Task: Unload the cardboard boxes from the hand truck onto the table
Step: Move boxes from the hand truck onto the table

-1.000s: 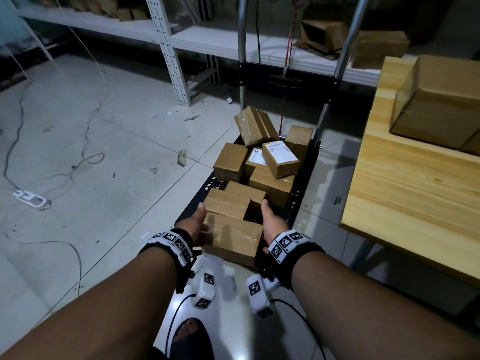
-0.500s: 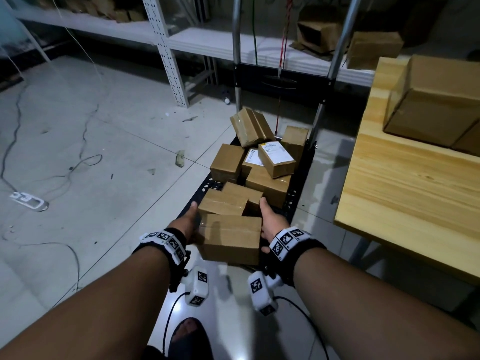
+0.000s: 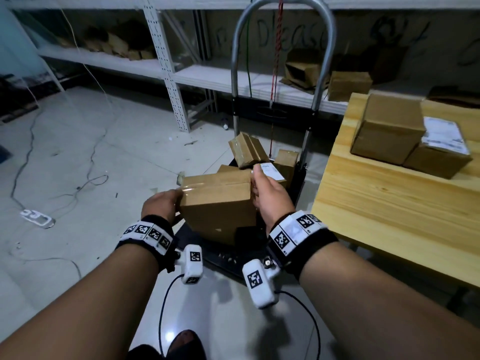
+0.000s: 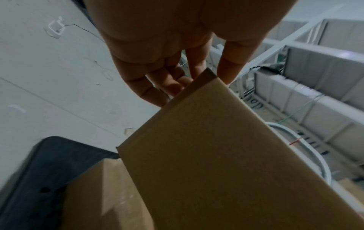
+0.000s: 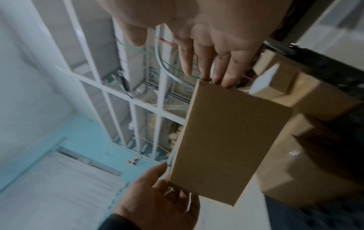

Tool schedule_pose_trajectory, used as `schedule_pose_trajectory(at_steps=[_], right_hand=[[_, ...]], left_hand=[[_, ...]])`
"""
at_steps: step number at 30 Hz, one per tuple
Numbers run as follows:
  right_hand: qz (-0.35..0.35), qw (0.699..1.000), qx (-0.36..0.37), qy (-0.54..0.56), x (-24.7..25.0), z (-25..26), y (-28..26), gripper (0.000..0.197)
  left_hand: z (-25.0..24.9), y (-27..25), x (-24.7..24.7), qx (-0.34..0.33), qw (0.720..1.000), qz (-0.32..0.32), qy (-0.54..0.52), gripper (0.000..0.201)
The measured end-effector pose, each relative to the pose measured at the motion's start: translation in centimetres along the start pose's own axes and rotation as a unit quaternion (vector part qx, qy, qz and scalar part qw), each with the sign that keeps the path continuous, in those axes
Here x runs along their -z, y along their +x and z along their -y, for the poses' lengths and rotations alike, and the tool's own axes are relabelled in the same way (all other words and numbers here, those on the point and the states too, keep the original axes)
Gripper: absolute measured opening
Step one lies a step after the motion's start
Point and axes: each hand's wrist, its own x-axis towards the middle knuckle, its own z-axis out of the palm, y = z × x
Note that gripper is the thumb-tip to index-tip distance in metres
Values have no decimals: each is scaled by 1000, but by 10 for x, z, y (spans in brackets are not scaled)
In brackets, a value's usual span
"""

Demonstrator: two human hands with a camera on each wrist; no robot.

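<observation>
Up off the cart (image 3: 262, 258) has come the box (image 3: 219, 201), held between left hand (image 3: 161, 205) at 9 o'clock and right hand (image 3: 270, 194) at 3, table (image 3: 384, 203) at its 3 o'clock

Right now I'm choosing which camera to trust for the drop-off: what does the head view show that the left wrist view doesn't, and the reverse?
Only the head view shows the wooden table with two boxes on it, the right hand, and the cart handle's full arch.

Only the left wrist view shows the left fingers under the held box's end.

Both show the left hand, the held box and the black cart deck.
</observation>
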Motion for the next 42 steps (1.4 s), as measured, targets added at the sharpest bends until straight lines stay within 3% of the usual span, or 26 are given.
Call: schedule_pose_trajectory(at_steps=[3, 5, 7, 12, 20, 26, 31, 38, 40, 42], right_hand=[[-1, 999, 42, -2, 13, 35, -29, 118], [-13, 997, 69, 11, 26, 54, -45, 120], [-34, 994, 98, 24, 43, 69, -57, 107], [-74, 986, 133, 62, 98, 99, -82, 52], [-195, 960, 190, 67, 204, 133, -123, 53], [-315, 924, 209, 56, 287, 140, -134, 56], [-407, 891, 188, 74, 362, 141, -128, 52], [-397, 900, 95, 153, 409, 104, -106, 65], [-405, 880, 92, 232, 415, 95, -99, 81], [-436, 863, 80, 241, 422, 88, -90, 92]], left_hand=[[-30, -33, -1, -27, 997, 3, -74, 12], [-47, -52, -2, -60, 993, 10, -102, 15], [-63, -72, -7, -94, 987, 16, -129, 16], [-96, -134, -40, -171, 971, 88, -139, 19], [-124, -213, -121, -225, 945, 221, -91, 29], [-143, -271, -205, -197, 925, 312, -96, 41], [-131, -313, -275, -152, 912, 376, -57, 38], [-105, -345, -330, -93, 914, 395, -1, 37], [-103, -345, -335, -71, 915, 398, 5, 49], [-101, -344, -337, -46, 914, 403, -4, 61]])
